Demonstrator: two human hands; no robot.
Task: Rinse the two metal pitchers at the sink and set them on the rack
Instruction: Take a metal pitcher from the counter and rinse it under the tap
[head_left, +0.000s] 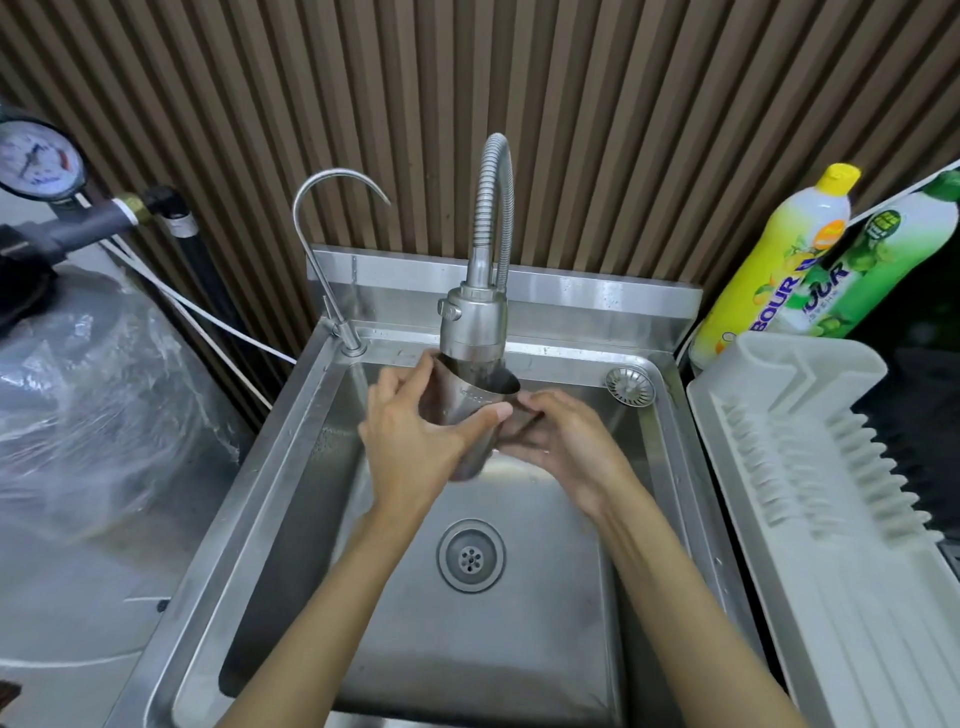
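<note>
We stand over the steel sink (291, 467), with the white rack (810, 467) empty at its right and the flexible faucet (474, 322) at the far middle. Directly beneath its head sits one metal pitcher (467, 410), tilted, mouth toward the spout; a second pitcher is not in view. Wet steel could slip from our grip and drop into the basin, or its rim could knock the faucet head just above it. Our left hand (410, 441) wraps the pitcher's body, thumb across the front. Our right hand (561, 441) curls closed at the pitcher's right side, seemingly on the handle, though blurred.
</note>
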